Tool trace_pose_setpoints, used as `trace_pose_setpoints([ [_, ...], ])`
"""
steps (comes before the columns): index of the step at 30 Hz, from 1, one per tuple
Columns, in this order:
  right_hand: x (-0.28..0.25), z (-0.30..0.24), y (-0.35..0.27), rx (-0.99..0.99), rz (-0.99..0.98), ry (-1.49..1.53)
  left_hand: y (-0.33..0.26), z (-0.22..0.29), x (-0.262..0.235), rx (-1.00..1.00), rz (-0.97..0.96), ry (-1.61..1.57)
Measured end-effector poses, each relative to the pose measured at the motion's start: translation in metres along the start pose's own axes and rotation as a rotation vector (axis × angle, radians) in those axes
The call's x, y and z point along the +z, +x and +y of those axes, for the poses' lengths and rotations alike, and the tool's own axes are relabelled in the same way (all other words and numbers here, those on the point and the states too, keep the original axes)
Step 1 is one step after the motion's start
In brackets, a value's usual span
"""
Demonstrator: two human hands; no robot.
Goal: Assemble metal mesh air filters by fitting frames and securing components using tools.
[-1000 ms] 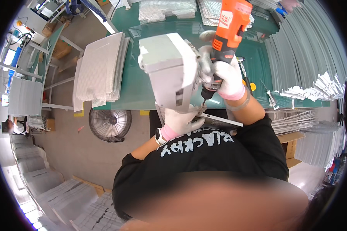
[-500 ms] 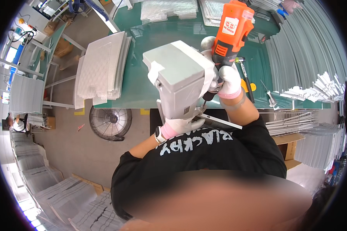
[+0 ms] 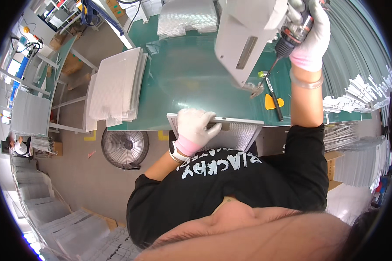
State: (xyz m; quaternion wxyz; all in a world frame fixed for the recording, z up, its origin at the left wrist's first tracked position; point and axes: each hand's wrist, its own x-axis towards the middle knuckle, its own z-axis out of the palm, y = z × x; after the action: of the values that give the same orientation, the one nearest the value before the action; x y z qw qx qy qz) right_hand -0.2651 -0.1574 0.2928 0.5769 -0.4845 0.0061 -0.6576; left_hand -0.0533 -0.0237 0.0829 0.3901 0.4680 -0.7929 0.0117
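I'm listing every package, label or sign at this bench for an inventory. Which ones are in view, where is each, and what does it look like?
Cardboard boxes: brown, on the floor left of the green table.
Bagged stack: clear plastic wrap over pale sheets, at the table's far edge.
Floor markers: small yellow corner marks under the table's near edge.
Shirt print: white block letters on black.
No screens can be made out.

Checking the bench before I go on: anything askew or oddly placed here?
The mesh filter panel under the left hand overhangs the green table's near edge. The grey housing is tilted up off the table beside the right hand holding the power screwdriver.
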Motion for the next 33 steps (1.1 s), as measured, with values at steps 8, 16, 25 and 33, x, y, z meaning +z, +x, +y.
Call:
trace_pose_setpoints([
  [8, -0.012, -0.046, 0.038, -0.184, 0.099, -0.633, 0.081, -0.072, 0.027, -0.041, 0.066, 0.153],
  [16, -0.062, -0.07, 0.022, -0.662, -0.042, -1.459, 0.081, -0.106, 0.091, 0.021, 0.049, 0.201],
  [25, -0.214, 0.038, -0.239, 0.908, -0.207, -2.192, -0.114, -0.091, 0.004, -0.246, 0.116, 0.021],
  [33, -0.209, 0.095, -0.214, 0.461, -0.163, -1.867, -0.243, -0.068, 0.0, -1.159, -0.053, -0.853],
])
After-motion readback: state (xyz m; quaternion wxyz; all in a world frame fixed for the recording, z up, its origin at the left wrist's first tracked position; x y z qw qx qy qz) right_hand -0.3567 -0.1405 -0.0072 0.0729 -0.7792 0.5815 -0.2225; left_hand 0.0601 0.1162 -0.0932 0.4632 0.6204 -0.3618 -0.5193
